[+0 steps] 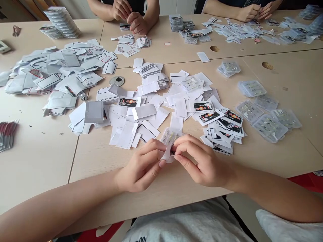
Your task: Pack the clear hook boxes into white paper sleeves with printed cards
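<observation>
My left hand [144, 165] pinches a curled white paper label [167, 154] between thumb and fingers. From the other side my right hand [202, 160] grips the label's edge, thumb and fingertips pressed together. A dark printed bit of the label shows between the hands. Just beyond my fingertips, on the table, lies a clear plastic box [169, 134] with small yellowish pieces inside. Its near end is hidden by the label and my fingers. Right of my hands is a stack of black printed labels [224, 129].
White paper slips [126, 132] are scattered ahead, with a large heap of packets [73, 65] at the left. Clear boxes [270, 127] lie at the right. Across the table [101, 154], two people work with their hands, near stacked boxes [62, 22].
</observation>
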Available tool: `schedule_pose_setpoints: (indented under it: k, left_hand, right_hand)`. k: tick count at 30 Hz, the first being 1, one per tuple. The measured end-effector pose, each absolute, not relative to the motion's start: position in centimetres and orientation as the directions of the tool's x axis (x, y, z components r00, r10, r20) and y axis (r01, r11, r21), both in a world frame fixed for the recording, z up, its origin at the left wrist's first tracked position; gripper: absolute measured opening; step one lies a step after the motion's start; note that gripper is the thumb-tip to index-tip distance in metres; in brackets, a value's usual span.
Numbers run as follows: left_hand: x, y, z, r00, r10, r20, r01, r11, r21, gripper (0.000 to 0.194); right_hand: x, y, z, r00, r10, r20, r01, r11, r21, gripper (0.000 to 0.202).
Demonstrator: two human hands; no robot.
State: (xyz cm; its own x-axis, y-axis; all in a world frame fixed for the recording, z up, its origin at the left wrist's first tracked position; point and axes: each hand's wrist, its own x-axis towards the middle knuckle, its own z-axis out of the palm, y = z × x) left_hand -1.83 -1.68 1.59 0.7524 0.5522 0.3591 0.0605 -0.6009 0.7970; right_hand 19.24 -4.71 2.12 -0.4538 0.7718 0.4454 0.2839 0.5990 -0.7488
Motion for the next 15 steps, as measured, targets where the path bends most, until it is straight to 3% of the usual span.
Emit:
schedule_pose_setpoints:
  k: [15]
  left_hand:
    - [-2.05, -1.53, 1.53, 0.682, 0.695, 0.228, 0.069, -0.371, 0.926, 0.018]
  right_hand:
    - [19.80, -4.57, 2.11, -0.373, 0.911, 0.177, 0.195, 0.264, -0.945, 0.006]
